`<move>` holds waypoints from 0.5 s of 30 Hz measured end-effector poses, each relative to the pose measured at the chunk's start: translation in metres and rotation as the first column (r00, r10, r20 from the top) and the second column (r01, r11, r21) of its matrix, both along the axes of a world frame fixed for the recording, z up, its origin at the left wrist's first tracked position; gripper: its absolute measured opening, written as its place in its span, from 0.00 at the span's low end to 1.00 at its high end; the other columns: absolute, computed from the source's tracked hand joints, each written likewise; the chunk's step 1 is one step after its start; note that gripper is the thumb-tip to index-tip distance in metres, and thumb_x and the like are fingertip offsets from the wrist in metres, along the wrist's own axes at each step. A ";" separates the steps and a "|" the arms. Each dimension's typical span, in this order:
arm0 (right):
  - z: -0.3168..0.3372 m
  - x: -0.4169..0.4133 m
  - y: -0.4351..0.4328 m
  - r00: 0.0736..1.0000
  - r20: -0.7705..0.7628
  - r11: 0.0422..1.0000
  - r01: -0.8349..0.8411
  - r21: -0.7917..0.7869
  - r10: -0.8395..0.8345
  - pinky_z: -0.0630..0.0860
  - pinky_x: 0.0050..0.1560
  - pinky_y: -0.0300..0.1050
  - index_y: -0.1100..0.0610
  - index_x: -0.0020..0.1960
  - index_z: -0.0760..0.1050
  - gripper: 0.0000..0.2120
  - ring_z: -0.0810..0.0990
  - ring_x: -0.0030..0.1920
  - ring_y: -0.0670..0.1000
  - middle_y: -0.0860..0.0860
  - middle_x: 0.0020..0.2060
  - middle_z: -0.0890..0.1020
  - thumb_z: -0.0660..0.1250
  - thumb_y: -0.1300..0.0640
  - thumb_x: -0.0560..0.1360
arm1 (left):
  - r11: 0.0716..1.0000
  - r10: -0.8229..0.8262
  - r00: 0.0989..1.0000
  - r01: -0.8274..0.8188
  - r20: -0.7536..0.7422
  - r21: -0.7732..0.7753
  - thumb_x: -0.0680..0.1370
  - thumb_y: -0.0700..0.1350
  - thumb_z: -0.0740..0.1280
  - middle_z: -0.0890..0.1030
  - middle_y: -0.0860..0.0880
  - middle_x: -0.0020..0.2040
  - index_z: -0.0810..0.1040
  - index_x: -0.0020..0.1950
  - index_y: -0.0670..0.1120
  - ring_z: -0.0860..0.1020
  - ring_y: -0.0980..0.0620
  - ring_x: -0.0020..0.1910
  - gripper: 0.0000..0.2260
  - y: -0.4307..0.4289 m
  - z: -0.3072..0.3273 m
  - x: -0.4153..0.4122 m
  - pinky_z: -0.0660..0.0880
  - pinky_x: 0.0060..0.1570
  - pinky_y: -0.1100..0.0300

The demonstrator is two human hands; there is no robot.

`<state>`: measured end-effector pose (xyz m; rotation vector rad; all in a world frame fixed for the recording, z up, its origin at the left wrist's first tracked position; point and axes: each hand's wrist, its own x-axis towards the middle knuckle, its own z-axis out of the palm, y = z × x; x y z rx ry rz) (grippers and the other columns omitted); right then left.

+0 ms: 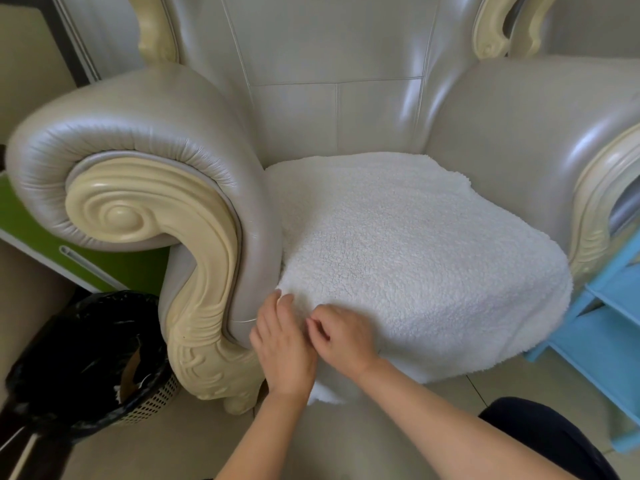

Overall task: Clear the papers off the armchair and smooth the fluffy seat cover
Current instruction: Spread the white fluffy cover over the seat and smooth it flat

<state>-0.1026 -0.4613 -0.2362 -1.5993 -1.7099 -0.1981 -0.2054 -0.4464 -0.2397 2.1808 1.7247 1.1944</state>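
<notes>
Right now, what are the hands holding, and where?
The fluffy seat cover, at its front corner by the armrest: right hand pinches it, left hand presses it.

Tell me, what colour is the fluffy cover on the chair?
The fluffy seat cover is white; the head view shows it best.

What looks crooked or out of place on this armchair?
The fluffy seat cover sits askew: its back right corner stops short of the armrest, and its front edge hangs unevenly. The left hand presses and the right hand pinches the front left corner.
</notes>
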 end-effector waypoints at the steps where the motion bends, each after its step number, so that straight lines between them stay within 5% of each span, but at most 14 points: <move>1: 0.004 0.003 0.004 0.999 0.010 0.999 0.034 0.022 -0.034 0.64 0.23 0.39 0.53 0.35 0.73 0.11 0.74 0.27 0.48 0.46 0.28 0.75 0.59 0.51 0.73 | 0.999 -0.022 1.000 0.022 0.001 0.042 0.74 0.42 0.64 0.73 0.44 0.65 0.68 0.61 0.46 0.71 0.44 0.62 0.16 0.000 0.006 0.005 0.67 0.55 0.49; 4: 0.016 0.017 0.014 0.991 0.030 0.990 0.132 0.058 -0.133 0.71 0.34 0.42 0.52 0.41 0.77 0.09 0.75 0.39 0.48 0.47 0.38 0.78 0.59 0.53 0.73 | 0.994 -0.085 0.996 0.087 -0.039 0.063 0.76 0.46 0.54 0.76 0.46 0.62 0.73 0.54 0.46 0.73 0.46 0.59 0.12 0.008 0.017 0.018 0.69 0.53 0.51; 7: 0.021 0.039 0.027 0.974 0.058 0.975 0.218 0.050 -0.221 0.66 0.54 0.43 0.53 0.50 0.79 0.14 0.75 0.53 0.50 0.50 0.51 0.80 0.57 0.52 0.74 | 0.986 -0.149 0.975 0.160 -0.166 0.056 0.76 0.47 0.53 0.77 0.47 0.61 0.77 0.51 0.47 0.75 0.47 0.57 0.14 0.017 0.022 0.035 0.70 0.50 0.53; 10: 0.029 0.059 0.029 0.959 0.138 0.940 0.272 -0.206 -0.247 0.56 0.69 0.48 0.53 0.65 0.73 0.28 0.68 0.69 0.53 0.52 0.67 0.73 0.45 0.44 0.75 | 0.976 -0.178 0.946 0.205 -0.272 0.075 0.77 0.48 0.54 0.80 0.51 0.56 0.78 0.51 0.48 0.77 0.50 0.49 0.14 0.023 0.023 0.047 0.65 0.44 0.57; 12: 0.030 0.067 0.029 0.958 0.201 0.903 0.263 -0.340 -0.204 0.51 0.72 0.51 0.52 0.71 0.67 0.34 0.63 0.73 0.51 0.50 0.71 0.68 0.37 0.41 0.74 | 0.977 -0.158 0.939 0.193 -0.305 0.090 0.75 0.48 0.54 0.80 0.52 0.52 0.78 0.49 0.49 0.76 0.51 0.45 0.13 0.024 0.021 0.046 0.59 0.41 0.57; 15: 0.026 0.074 0.022 0.939 0.269 0.924 0.285 -0.256 -0.215 0.65 0.67 0.51 0.52 0.66 0.73 0.27 0.72 0.66 0.52 0.51 0.64 0.76 0.47 0.43 0.76 | 0.982 -0.118 0.923 0.164 -0.367 0.098 0.71 0.47 0.54 0.79 0.51 0.47 0.77 0.45 0.47 0.75 0.49 0.41 0.12 0.023 0.020 0.046 0.58 0.40 0.56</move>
